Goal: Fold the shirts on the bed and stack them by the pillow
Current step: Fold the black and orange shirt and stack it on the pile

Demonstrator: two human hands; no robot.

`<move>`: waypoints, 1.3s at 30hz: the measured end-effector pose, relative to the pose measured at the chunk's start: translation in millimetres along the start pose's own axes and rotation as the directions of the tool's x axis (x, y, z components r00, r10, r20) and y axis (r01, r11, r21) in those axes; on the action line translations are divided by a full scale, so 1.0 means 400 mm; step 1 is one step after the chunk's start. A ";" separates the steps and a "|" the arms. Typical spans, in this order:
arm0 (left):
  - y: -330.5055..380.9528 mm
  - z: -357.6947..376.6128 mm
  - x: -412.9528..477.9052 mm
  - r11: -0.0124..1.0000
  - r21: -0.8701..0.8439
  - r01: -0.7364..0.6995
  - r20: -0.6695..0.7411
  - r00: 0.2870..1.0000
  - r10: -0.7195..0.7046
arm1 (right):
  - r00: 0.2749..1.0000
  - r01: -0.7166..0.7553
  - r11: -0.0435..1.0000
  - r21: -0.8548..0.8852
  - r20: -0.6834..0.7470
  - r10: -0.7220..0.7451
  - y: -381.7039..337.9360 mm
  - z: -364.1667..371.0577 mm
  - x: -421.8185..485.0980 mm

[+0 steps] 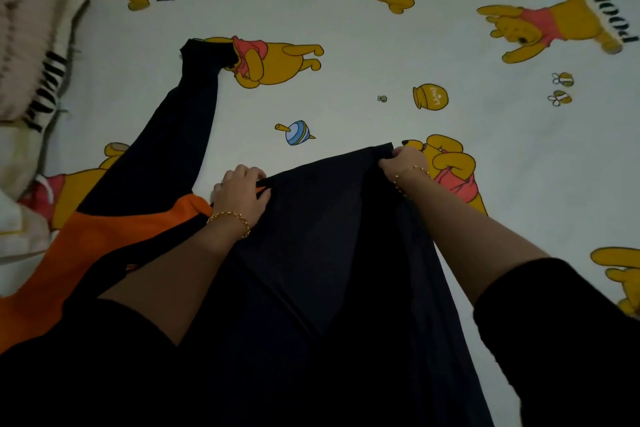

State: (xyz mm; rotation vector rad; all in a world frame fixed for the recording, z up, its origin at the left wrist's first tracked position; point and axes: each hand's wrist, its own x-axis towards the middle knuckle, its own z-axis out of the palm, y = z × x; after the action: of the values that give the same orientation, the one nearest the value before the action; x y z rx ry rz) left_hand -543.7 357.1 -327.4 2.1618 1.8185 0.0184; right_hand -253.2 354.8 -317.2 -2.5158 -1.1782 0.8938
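2 bare hands pinch the far edge of a dark navy shirt [322, 253], the left hand [242, 192] and right hand [403, 161] set apart with the cloth stretched between them. The shirt's body drapes from that edge back toward the person, over the cartoon-print bed sheet [346, 28]. 1 long sleeve [166, 149] runs up and left from an orange panel [104, 239] toward the pillow [31, 80], so the left hand is nearer the stacking place.

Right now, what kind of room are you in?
Probably a bedroom. A bed sheet printed with cartoon bears covers the surface, what looks like a pillow lies at the upper left, and the left hand and right hand hold a dark long-sleeved shirt.
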 end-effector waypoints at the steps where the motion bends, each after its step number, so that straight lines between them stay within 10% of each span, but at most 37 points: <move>1: -0.001 -0.001 0.003 1.000 -0.002 -0.013 -0.006 1.000 0.013 | 1.000 -0.001 1.000 0.010 -0.013 0.001 -0.004 -0.002 0.003; 6: 0.017 -0.029 0.060 0.996 -0.016 -0.093 -0.112 0.990 0.091 | 0.985 -0.008 0.994 0.112 -0.172 0.027 -0.043 -0.049 0.033; 12: 0.076 -0.069 0.153 0.996 -0.088 -0.017 -0.181 0.983 0.001 | 0.982 -0.175 0.791 0.586 0.049 0.181 -0.074 -0.051 0.051; 18: 0.083 -0.010 0.081 0.986 -0.156 -0.058 0.013 0.998 0.061 | 0.996 -0.052 0.977 0.206 -0.061 0.066 0.004 -0.004 0.020; 25: 0.115 -0.013 0.090 0.988 -0.142 -0.060 -0.206 0.978 0.029 | 0.953 0.023 0.970 0.240 -0.299 0.052 0.026 -0.040 0.015; 39: 0.242 0.069 -0.348 0.981 -0.135 -0.141 -0.079 0.988 0.131 | 0.990 0.089 0.977 0.193 -0.128 -0.065 0.334 -0.023 -0.352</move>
State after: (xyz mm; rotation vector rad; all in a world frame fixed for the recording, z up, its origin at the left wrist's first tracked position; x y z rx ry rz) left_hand -471.7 203.1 -303.4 2.2063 1.6480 0.2489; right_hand -234.2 161.8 -307.2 -2.3140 -1.0835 0.7861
